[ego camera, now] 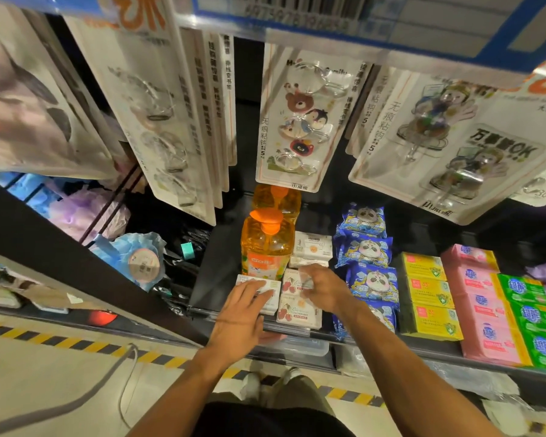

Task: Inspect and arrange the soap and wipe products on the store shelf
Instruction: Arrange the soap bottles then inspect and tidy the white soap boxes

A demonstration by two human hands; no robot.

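We look down on a dark store shelf [212,272] that fills the middle of the view. Cards of adhesive hooks [292,121] hang across the top, from ten to two o'clock. At four o'clock, boxed soap stands in rows side by side: yellow boxes [429,291], pink boxes [483,310] at their three o'clock side, then green boxes [533,313]. Blue panda wipe packs [371,279] run in a column just at the nine o'clock side of the yellow boxes. Two orange pump bottles [265,247] stand one behind the other near the centre.

Our bare arms reach in from six o'clock. Our left hand [249,305] lies on a white pack [274,302] at the shelf's front edge, its grip open, fingers straight and flat across the top. Our right hand [323,287] rests on the cherry-printed wipe packs [298,312], which touch the white pack's three o'clock side. Its fingers are blurred, and we cannot tell whether its grip pinches the top pack or only touches it.
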